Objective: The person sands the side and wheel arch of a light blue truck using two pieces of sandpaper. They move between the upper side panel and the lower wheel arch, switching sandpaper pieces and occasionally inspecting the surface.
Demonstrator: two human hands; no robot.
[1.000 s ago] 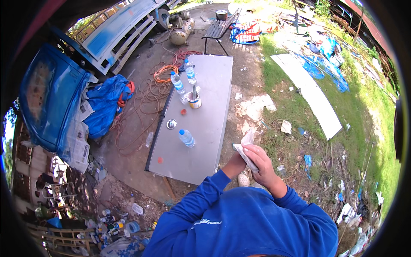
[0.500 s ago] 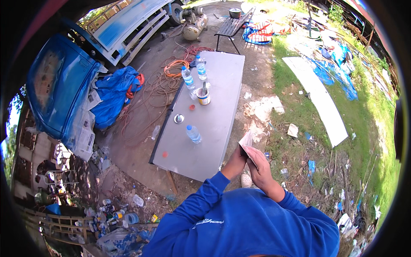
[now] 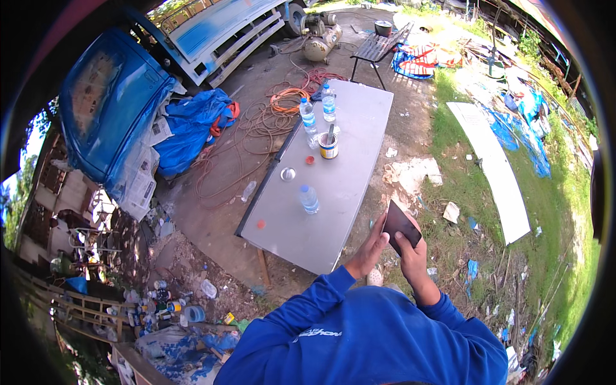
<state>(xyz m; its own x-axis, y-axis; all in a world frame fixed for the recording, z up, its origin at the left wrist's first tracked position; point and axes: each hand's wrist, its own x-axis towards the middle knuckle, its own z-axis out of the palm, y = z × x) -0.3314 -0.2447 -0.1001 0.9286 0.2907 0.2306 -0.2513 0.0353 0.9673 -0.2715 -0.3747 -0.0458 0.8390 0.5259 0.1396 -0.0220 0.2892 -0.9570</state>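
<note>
A dark sheet of sandpaper (image 3: 398, 221) is held upright at a tilt past the near right edge of the grey panel (image 3: 289, 228). My right hand (image 3: 414, 256) grips it from the right, thumb laid across the dark face and fingers behind. At its left edge my left hand (image 3: 367, 253) has the sheet between thumb and fingers; some of those fingers are hidden. On the panel stand an open can (image 3: 329, 149) with a tool sticking out, a blue-capped water bottle (image 3: 308, 200), two more water bottles (image 3: 308, 119), and a round metal lid (image 3: 287, 174).
Coiled hoses (image 3: 256, 122) lie left of the panel, near a blue tarp (image 3: 192, 131) and blue vehicle cab (image 3: 115, 102). An air compressor (image 3: 321, 45) and slatted bench (image 3: 383, 48) stand beyond. A long white panel (image 3: 491, 170) rests on grass at right; litter (image 3: 170, 305) covers the lower left.
The sandpaper has turned so its dark face shows, and my hands have moved apart around it. The right thumb now lies across the sheet. The whole view has shifted slightly.
</note>
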